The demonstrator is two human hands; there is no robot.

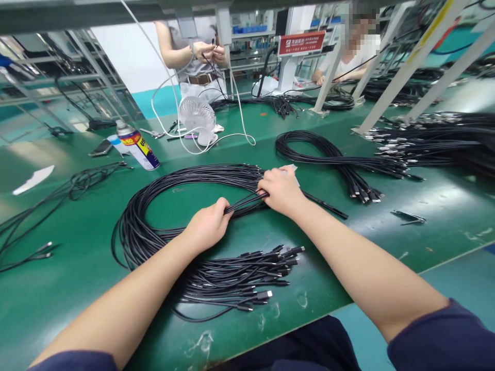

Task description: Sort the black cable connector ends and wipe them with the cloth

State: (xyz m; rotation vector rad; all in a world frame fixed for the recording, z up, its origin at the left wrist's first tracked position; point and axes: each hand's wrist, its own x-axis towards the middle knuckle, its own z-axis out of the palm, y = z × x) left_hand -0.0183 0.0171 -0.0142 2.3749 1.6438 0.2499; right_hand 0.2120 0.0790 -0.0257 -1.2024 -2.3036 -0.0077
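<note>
A thick coil of black cables (127, 221) lies on the green table in front of me, its plug ends (266, 293) fanned out toward the near edge. My left hand (209, 224) is closed round a few strands of black cable (245, 200) at the inner side of the coil. Farther along those strands, my right hand (280, 190) grips them too, its fingers curled. A small whitish piece (294, 172) shows behind the right hand; what it is I cannot tell. Past that hand, black cable ends (328, 206) stick out to the right.
A second cable bundle (309, 144) lies back right, near a larger cable pile (444, 139). Nail clippers (409, 216) lie at right. A spray can (137, 147), a small white fan (197, 118) and loose cables (73, 188) are leftward. Two people work across the table, beyond slanted posts (413, 67).
</note>
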